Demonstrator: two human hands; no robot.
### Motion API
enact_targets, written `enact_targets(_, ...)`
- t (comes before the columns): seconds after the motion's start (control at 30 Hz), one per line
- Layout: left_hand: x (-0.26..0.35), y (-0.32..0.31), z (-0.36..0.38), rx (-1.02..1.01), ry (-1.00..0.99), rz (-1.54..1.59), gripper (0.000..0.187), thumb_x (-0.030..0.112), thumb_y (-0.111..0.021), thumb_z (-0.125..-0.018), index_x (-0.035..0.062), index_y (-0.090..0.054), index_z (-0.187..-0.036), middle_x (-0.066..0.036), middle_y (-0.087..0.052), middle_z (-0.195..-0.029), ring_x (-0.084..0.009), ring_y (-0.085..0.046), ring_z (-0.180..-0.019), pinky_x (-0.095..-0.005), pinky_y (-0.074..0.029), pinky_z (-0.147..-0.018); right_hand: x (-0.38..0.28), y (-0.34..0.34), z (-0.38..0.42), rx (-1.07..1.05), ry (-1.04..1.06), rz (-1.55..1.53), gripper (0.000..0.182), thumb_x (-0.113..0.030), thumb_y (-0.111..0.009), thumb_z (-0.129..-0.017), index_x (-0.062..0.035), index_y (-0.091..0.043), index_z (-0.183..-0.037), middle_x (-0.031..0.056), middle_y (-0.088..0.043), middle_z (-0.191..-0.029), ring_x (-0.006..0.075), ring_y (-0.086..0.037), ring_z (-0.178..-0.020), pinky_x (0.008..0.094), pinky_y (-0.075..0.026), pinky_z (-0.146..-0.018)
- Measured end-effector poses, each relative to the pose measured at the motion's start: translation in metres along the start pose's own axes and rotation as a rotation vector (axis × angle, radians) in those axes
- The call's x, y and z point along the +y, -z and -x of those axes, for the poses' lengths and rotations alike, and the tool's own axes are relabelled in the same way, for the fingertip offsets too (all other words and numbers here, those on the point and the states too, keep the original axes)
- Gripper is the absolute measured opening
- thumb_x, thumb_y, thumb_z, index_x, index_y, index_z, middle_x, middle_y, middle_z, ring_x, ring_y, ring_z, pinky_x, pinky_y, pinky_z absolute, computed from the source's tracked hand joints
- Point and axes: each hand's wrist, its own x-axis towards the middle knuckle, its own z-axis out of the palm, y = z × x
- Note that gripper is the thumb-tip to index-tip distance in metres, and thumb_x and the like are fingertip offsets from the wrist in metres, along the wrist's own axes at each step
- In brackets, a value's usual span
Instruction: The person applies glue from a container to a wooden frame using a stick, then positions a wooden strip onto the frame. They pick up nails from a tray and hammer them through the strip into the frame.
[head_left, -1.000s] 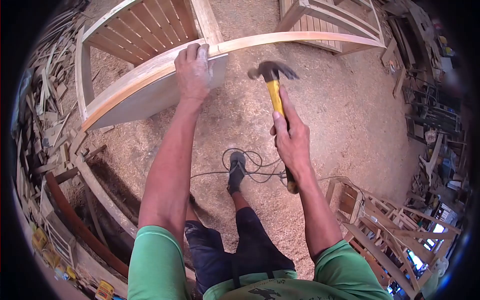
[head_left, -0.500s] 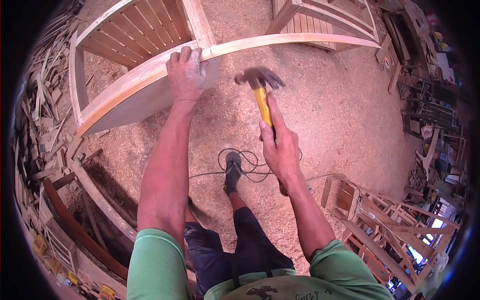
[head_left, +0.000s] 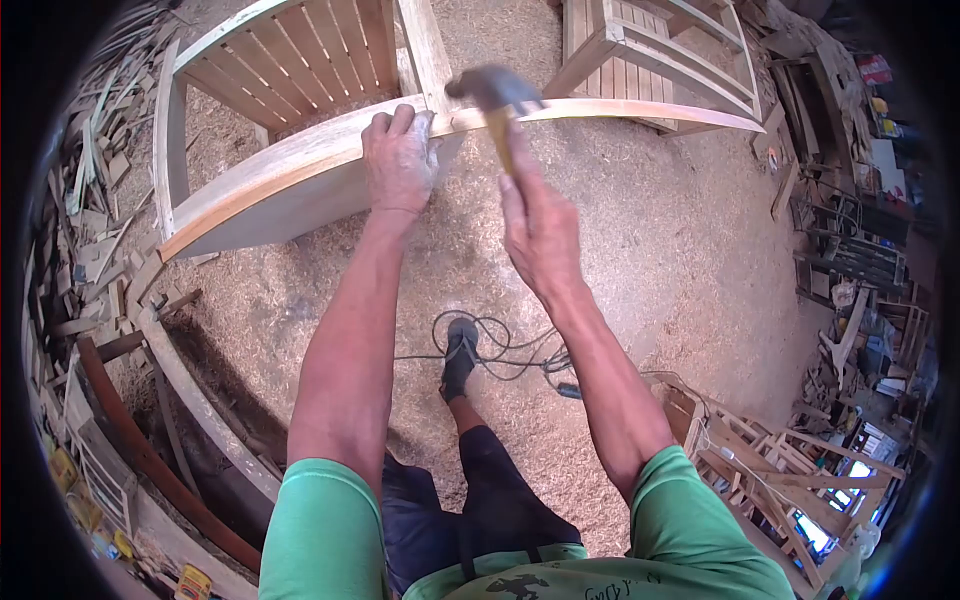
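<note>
My right hand (head_left: 542, 235) is wrapped round the yellow handle of a claw hammer (head_left: 495, 90). Blurred by motion, the hammer's head hangs over or close to the edge of a long curved wooden rail (head_left: 290, 162); contact cannot be made out. My left hand (head_left: 400, 165) grips that rail just left of the hammer, fingers bent over its top edge and white dust on the skin. Whether a nail sits under those fingers is hidden. Behind the rail is a slatted wooden frame (head_left: 300, 60), joined to an upright post (head_left: 425, 55).
Another slatted wooden frame (head_left: 655, 50) stands at the back right. A black cable (head_left: 500, 345) lies coiled around my foot on the shavings-covered floor. Scrap wood (head_left: 95, 200) is heaped along the left, and a pile of wooden parts (head_left: 780, 470) sits at lower right.
The hammer has swung up and left in view, from in front of the rail to over it. My left hand keeps its hold on the rail while the view has shifted slightly.
</note>
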Motion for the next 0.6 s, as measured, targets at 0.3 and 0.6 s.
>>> enact_targets(0.3, 0.001, -0.002, 0.009, -0.008, 0.013, 0.004, 0.038, 0.024, -0.085, -0.083, 0.0132, -0.076, -0.119, -0.004, -0.066, -0.108, -0.0305, -0.060, -0.103, -0.0453, -0.051, -0.096, 0.007, 0.000, -0.010, -0.133, -0.030, 0.169, 0.064, -0.015, -0.060, -0.108, -0.0274, -0.042, -0.167, 0.0198, -0.078, -0.102, 0.0298, -0.076, -0.079, 0.0434, -0.064, -0.075)
enact_targets(0.6, -0.001, -0.001, 0.007, -0.016, -0.001, 0.002, 0.040, 0.025, -0.085, -0.082, 0.0136, -0.076, -0.120, -0.004, -0.065, -0.108, -0.0304, -0.060, -0.101, -0.0456, -0.050, -0.095, 0.016, -0.009, 0.005, -0.154, -0.037, 0.095, 0.063, -0.007, -0.048, -0.109, -0.0145, -0.035, -0.170, 0.0148, -0.075, -0.096, 0.0141, -0.066, -0.067, 0.0305, -0.059, -0.063)
